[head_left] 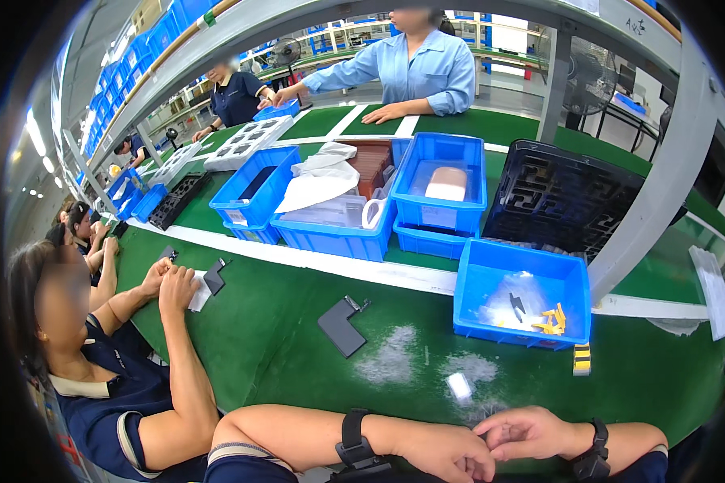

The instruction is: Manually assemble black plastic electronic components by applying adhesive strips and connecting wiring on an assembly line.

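Note:
Close together at the near edge of the green table (pixel 266 362), my two hands meet at the fingertips. My left hand (pixel 449 452) has its fingers curled in; whatever it may hold is hidden. Bent fingers and a tucked thumb show on my right hand (pixel 525 432), and anything inside its grip cannot be made out. Just beyond the hands lies a small white shiny piece (pixel 459 388), beside whitish scuffed patches (pixel 391 356). Farther off, a dark grey L-shaped part (pixel 344 326) lies flat. A blue bin (pixel 469 310) holds yellow pieces (pixel 553 320) and a clear bag.
Blue bins (pixel 330 240) line the table's middle, next to a black moulded tray (pixel 568 193). A grey metal post (pixel 652 177) rises at right. One co-worker (pixel 113 386) sits close at left, handling a white piece; another (pixel 427 64) stands opposite. A yellow-black block (pixel 582 359) lies nearby.

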Tool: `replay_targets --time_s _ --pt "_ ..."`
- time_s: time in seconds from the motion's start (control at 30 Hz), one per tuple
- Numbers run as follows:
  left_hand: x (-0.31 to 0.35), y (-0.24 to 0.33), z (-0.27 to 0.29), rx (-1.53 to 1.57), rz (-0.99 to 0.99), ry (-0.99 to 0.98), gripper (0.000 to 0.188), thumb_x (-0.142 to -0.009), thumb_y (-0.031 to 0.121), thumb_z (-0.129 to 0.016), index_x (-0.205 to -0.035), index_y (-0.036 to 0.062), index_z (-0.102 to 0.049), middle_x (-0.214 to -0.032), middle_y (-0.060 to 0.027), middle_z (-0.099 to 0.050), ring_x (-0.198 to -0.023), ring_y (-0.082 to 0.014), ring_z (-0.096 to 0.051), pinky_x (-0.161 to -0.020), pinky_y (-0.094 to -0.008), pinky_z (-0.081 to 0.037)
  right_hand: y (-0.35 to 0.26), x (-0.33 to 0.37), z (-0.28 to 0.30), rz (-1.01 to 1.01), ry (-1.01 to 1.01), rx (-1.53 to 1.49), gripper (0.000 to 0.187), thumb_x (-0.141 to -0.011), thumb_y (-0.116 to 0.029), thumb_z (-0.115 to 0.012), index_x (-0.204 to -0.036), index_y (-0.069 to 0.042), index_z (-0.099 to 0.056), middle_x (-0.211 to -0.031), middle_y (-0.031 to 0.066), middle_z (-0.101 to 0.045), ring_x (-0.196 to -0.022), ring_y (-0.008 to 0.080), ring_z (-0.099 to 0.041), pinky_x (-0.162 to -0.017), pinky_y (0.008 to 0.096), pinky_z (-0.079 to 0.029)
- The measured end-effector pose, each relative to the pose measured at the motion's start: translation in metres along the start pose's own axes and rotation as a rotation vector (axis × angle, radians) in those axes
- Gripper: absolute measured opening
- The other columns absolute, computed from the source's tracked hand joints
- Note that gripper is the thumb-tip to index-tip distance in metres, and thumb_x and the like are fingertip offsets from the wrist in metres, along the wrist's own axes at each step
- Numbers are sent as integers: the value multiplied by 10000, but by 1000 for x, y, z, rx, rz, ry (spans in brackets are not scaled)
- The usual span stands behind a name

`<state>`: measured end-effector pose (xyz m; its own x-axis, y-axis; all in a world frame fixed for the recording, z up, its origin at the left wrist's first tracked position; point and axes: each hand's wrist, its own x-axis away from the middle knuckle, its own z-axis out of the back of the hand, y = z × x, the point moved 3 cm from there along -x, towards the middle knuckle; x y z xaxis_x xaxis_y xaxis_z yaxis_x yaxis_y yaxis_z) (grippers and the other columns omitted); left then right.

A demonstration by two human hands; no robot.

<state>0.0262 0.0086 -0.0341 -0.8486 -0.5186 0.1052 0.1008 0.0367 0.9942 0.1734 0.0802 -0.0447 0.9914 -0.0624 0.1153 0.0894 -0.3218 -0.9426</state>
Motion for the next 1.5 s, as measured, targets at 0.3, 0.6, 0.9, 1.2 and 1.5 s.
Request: replay_targets --time_s 0.3,0.6,0.9,1.2,1.5 --pt "-5 3 -2 -18 -19 4 266 -823 126 -658 -1070 39 -616 -954 -116 -638 -842 -187 -626 -721 -302 -514 3 7 0 -22 33 -38 437 -867 15 -594 -1280 37 -454 -935 60 -602 -865 90 -566 -776 222 -466" --pt "1 7 0 -6 -5 13 285 -819 124 -665 -1085 34 -614 -978 -117 -630 -859 -185 -622 -734 -300 -511 1 3 0 -10 0 -10 436 -869 20 -587 -1283 39 -452 -921 62 -610 -837 90 -569 -753 222 -468" --pt "0 8 -2 -21 13 -10 268 -825 118 -647 -1078 36 -612 -954 -111 -621 -847 -191 -615 -721 -305 -505 -2 3 -2 25 25 18 447 -854 12 -614 -1277 14 -472 -893 52 -614 -819 84 -567 -732 226 -470" --pt "-2 16 -1 -50 0 -10 237 -834 110 -623 -1060 41 -607 -908 -100 -612 -812 -199 -609 -698 -310 -498 -4 5 0 17 7 118 544 -833 -11 -652 -1328 -32 -427 -819 26 -612 -754 70 -557 -683 216 -460" --pt "9 18 -2 -101 -16 43 208 -842 102 -599 -1042 47 -602 -861 -88 -602 -777 -207 -603 -675 -316 -492 -4 4 -5 -46 -12 46 705 -798 70 -652 -1400 -31 -301 -881 68 -600 -833 106 -571 -734 230 -453"
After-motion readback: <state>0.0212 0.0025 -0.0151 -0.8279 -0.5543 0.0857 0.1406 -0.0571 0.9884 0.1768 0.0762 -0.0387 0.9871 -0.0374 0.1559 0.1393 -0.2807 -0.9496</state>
